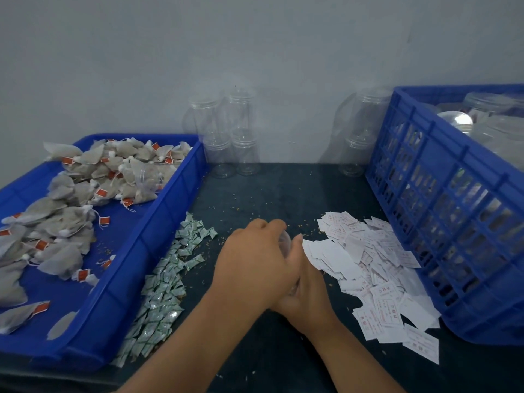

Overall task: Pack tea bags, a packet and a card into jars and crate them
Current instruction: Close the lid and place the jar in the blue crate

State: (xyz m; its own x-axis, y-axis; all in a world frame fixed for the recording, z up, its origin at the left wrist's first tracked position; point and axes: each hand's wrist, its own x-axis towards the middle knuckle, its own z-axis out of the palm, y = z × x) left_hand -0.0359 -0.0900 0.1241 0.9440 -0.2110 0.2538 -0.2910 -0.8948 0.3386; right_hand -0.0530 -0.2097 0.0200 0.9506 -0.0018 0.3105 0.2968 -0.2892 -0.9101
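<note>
The jar (285, 241), clear and mostly hidden, sits at the middle of the dark table (269, 191) between both hands. The left hand (255, 259) curls fingers and thumb round it from above; the right hand (310, 297) lies underneath, its grip not discernible. Tea bags (62, 219) fill the blue tray (147, 239) at left, with packets (167, 282) just beside it. Cards (371, 265) are heaped at right against the blue crate (442, 199). Empty jars (229, 137) stand stacked at the wall.
</note>
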